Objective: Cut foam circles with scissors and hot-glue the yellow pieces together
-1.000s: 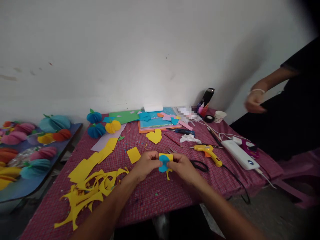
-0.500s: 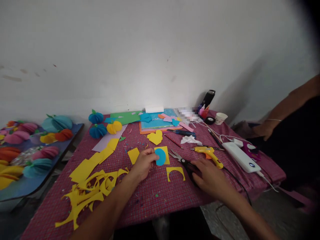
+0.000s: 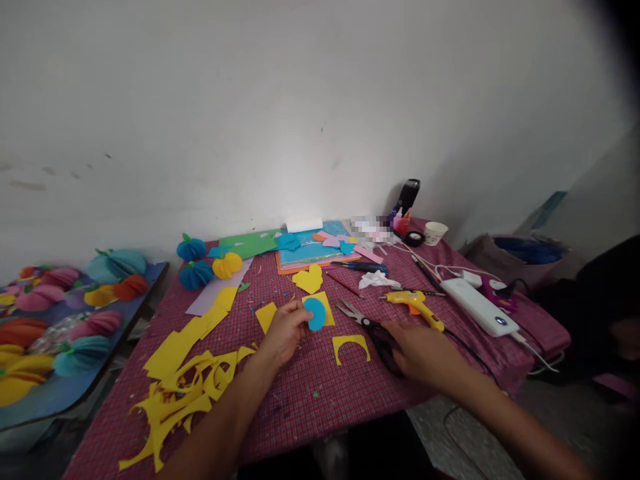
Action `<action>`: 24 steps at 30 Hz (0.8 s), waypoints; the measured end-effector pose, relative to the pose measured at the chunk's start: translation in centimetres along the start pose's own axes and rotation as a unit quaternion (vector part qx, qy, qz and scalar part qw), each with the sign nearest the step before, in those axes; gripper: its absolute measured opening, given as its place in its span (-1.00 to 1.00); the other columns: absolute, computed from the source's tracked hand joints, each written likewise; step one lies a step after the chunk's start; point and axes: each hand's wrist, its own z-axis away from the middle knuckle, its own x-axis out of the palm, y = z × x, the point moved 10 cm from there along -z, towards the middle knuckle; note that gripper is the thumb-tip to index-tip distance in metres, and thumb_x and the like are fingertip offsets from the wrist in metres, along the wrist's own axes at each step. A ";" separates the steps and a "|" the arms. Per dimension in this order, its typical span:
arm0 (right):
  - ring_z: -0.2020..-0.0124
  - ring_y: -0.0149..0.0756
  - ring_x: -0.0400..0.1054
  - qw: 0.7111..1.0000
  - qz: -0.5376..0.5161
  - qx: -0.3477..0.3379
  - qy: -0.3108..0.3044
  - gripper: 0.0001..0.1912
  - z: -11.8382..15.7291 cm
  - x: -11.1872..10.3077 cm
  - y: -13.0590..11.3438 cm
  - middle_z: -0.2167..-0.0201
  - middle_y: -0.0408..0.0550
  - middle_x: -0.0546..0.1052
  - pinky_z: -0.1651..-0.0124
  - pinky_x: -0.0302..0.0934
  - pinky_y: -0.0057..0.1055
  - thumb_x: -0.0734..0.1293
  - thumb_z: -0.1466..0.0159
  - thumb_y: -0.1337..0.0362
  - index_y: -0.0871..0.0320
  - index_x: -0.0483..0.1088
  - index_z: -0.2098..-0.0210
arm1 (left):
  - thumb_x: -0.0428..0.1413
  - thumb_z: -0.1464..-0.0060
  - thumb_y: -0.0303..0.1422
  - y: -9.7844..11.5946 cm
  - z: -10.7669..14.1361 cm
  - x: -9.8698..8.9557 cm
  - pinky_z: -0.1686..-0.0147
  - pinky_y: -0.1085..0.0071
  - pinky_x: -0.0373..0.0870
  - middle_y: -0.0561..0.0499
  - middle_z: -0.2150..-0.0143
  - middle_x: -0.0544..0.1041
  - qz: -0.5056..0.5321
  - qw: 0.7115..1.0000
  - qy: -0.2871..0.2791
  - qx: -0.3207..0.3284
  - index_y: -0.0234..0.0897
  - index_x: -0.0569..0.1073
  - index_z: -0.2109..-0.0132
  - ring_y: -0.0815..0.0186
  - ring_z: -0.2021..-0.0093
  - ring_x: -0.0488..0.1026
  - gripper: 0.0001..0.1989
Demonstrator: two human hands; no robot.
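A small blue paper circle [image 3: 316, 314] is pinched between the thumb and fingers of my left hand [image 3: 287, 328]. Behind the circle lies a yellow paper square [image 3: 329, 318] on the table. My right hand [image 3: 423, 353] is closed around the dark handles of a pair of scissors [image 3: 369, 323], low at the table; its blades point away to the left and are slightly apart. Between my hands lies a yellow offcut [image 3: 345, 341] with a round cutout. Another yellow piece [image 3: 266, 316] sits beside my left hand, partly covered by it.
Curved yellow scraps [image 3: 197, 404] spread at the left front. Paper pumpkins [image 3: 196, 274] stand at the back left, more on a blue table [image 3: 83, 380]. On the right are a yellow glue gun [image 3: 413, 303] with a cord, a white power bank [image 3: 477, 307] and a paper cup [image 3: 435, 233].
The view has shifted slightly. Another person's arm at the right has moved mostly out of sight, uncovering a bin. My hands keep their holds on the blue circle and the scissors.
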 end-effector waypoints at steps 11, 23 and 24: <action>0.10 0.08 0.39 1.000 -0.009 0.011 0.011 -0.62 0.5 -0.1 -1.1 0.13 0.22 0.52 0.10 0.17 -0.13 0.28 -0.20 0.24 0.20 0.43 0.00 | 0.29 0.20 -0.43 -0.1 -0.1 0.0 0.46 0.44 0.34 0.07 0.47 0.47 -0.013 1.000 -0.006 0.003 -0.32 0.37 0.47 0.41 0.50 0.39 -0.79; 0.13 -0.14 0.44 0.522 -0.852 0.032 0.023 -0.61 2.4 2.0 1.6 0.20 -0.02 0.54 -0.02 0.30 -0.12 0.50 -0.13 0.11 0.05 0.49 0.07 | 0.31 0.25 -0.41 -0.2 0.0 -0.4 0.48 0.44 0.35 0.07 0.48 0.47 0.011 0.999 0.025 -0.018 -0.29 0.34 0.45 0.40 0.50 0.39 -0.73; 0.15 -0.16 0.45 0.496 -0.868 0.027 0.005 -0.63 2.5 2.4 0.3 0.22 -0.04 0.55 -0.01 0.31 -0.14 0.51 -0.13 0.14 0.04 0.49 0.08 | 0.31 0.25 -0.41 -0.2 0.0 -0.5 0.48 0.44 0.36 0.07 0.47 0.48 0.010 0.999 0.026 -0.018 -0.29 0.36 0.43 0.39 0.49 0.40 -0.74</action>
